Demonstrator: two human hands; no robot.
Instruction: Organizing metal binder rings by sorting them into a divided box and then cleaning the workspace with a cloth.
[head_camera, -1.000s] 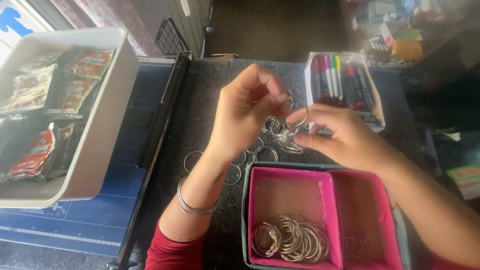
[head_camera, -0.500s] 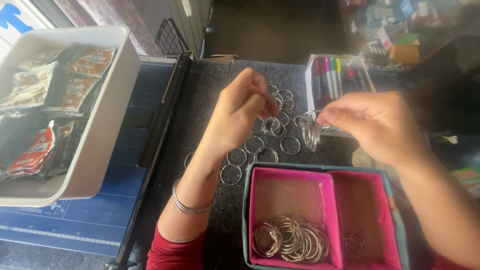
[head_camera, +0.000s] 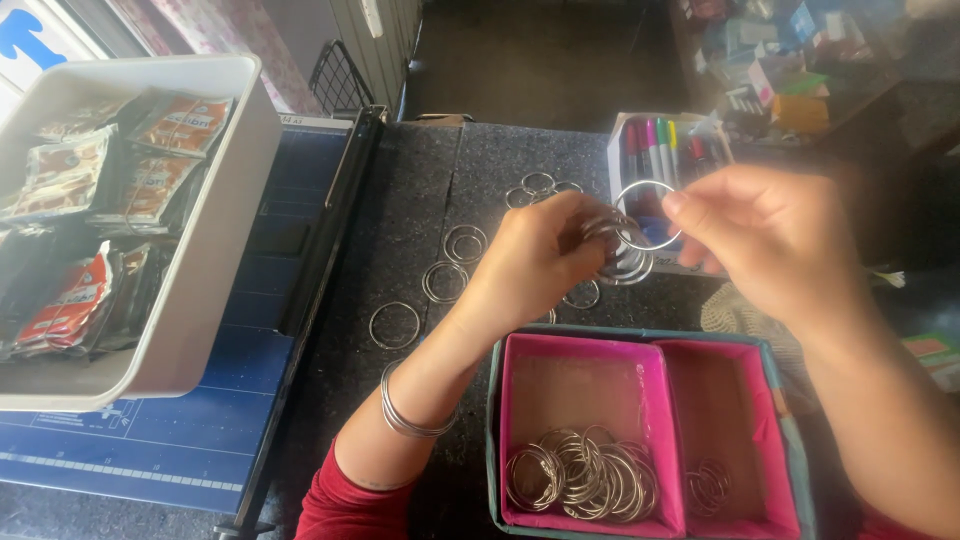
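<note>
The left hand (head_camera: 535, 255) is curled, its fingers closed around a small stack of silver metal split rings (head_camera: 618, 250) held above the dark speckled bench (head_camera: 400, 200). The right hand (head_camera: 775, 240) pinches a single silver metal ring (head_camera: 648, 212) between thumb and fingertips, holding it upright just beside the stack, its lower edge overlapping the top of the bunch. A set of thin silver bangles (head_camera: 405, 412) circles the left wrist above a red sleeve (head_camera: 340, 500).

More loose silver rings (head_camera: 445, 265) lie scattered flat on the bench under and beyond the left hand. Nearer the person stands a teal-edged box with two pink compartments (head_camera: 640, 350): the left compartment holds a heap of rings (head_camera: 580, 480), the right one only a few (head_camera: 710, 485). Behind the hands sits a white box of coloured marker pens (head_camera: 665, 150). To the left, a white plastic tray (head_camera: 215, 250) filled with foil sachets (head_camera: 150, 180) rests on a blue paper trimmer (head_camera: 200, 440).
</note>
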